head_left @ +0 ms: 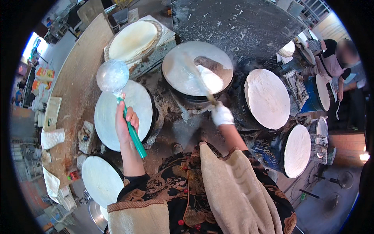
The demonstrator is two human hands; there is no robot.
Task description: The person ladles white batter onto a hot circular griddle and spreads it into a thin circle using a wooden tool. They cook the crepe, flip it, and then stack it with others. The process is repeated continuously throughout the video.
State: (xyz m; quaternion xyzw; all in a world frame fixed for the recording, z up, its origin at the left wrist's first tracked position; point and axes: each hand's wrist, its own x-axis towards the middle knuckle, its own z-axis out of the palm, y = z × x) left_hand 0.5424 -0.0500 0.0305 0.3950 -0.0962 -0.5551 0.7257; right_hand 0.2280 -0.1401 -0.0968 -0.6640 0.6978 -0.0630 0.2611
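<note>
My bare left hand is wrapped round the green handle of a ladle. Its whitish round bowl points away from me, above the edge of a griddle with a pale flatbread on it. In a white glove, my right hand grips a thin spreader, whose far end is smeared by motion. The spreader reaches over the round griddle in front of me. White wet batter lies there beside a bare brown patch, with a thin pale layer around it.
A stack of flatbreads rests on a stand at the far left. More griddles with pale sheets stand around me, including one at right and one lower right. A wooden counter curves along the left. Another person works at far right.
</note>
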